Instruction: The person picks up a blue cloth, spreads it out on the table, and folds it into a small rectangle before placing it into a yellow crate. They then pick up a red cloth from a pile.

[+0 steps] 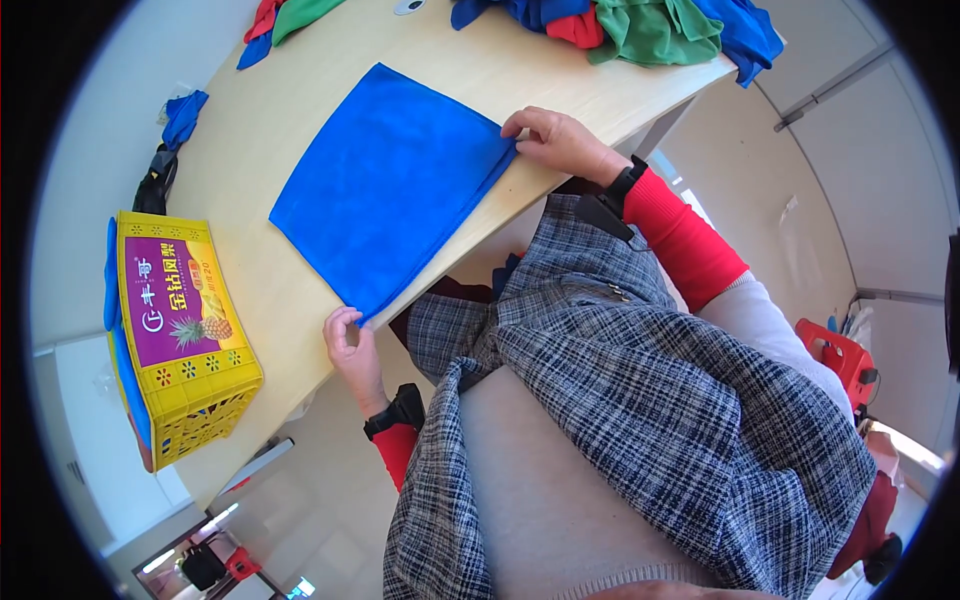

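- Left grip (352, 345) pinched one corner of a blue cloth (395, 185); right grip (560, 143) pinched another corner, thumb against fingers.
- Cloth lay flat between and beyond both grips, on a pale, wood-toned tabletop (270, 120).
- Beyond the right grip, blue, green and red cloths (655, 30) were heaped near the tabletop's edge.
- Right of that grip: pale floor (790, 185) met white panels (885, 130).
- Left of left grip stood a yellow crate (190, 395); its purple label (160, 305) bore printed characters and a pineapple picture.
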`<state>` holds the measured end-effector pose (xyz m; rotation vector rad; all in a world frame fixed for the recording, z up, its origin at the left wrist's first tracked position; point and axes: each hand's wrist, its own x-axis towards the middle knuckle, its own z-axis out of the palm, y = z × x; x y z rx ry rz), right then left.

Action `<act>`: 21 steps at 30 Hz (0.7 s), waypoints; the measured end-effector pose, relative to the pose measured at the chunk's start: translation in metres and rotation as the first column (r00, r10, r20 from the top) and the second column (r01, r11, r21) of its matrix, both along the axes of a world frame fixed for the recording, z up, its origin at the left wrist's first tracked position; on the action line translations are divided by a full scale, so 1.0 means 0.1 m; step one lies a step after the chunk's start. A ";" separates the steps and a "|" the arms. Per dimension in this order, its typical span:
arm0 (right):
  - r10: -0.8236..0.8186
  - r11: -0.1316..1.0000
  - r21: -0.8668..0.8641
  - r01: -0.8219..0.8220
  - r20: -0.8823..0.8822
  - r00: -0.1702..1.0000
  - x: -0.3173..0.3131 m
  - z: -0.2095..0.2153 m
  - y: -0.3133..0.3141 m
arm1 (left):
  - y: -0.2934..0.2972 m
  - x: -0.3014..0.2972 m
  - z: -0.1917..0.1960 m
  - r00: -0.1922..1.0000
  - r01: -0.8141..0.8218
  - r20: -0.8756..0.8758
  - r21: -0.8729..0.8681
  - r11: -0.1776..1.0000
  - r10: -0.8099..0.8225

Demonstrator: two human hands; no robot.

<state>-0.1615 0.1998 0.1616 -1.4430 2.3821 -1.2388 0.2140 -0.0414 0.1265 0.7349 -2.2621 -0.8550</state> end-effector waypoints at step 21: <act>-0.147 0.987 0.074 0.141 0.081 0.986 0.05 -0.07 -0.13 | 0.10 0.00 0.09 1.000 -0.004 0.020 -0.075 0.997 0.005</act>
